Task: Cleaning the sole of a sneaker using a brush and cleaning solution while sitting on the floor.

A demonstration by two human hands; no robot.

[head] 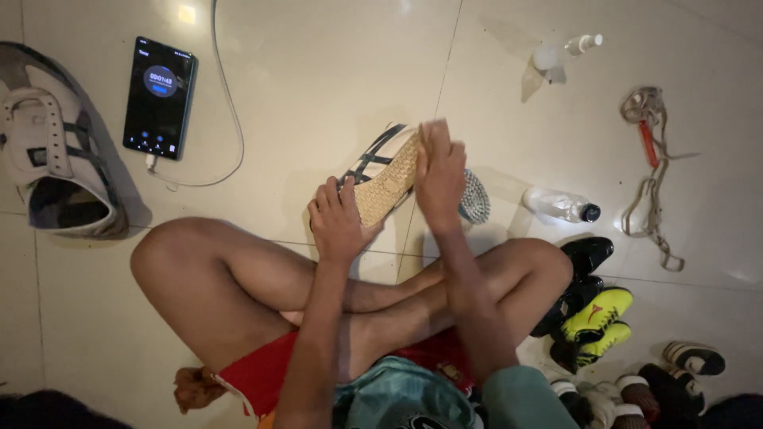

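I sit cross-legged on a pale tiled floor. My left hand [340, 218] grips the lower end of a wedge sandal [385, 176] with a woven straw-coloured sole and dark straps, tilted on its side. My right hand [439, 171] presses against the sandal's woven side near its upper end; whatever it holds there is hidden by the fingers. A round silvery scrub pad [475, 199] lies on the floor just right of that hand.
A phone [160, 97] with a lit timer screen and white cable lies far left, by a grey bag [48, 151]. A spray bottle [556, 54], a small clear bottle [561, 206], a cord bundle [652, 159] and several shoes [592, 314] lie right.
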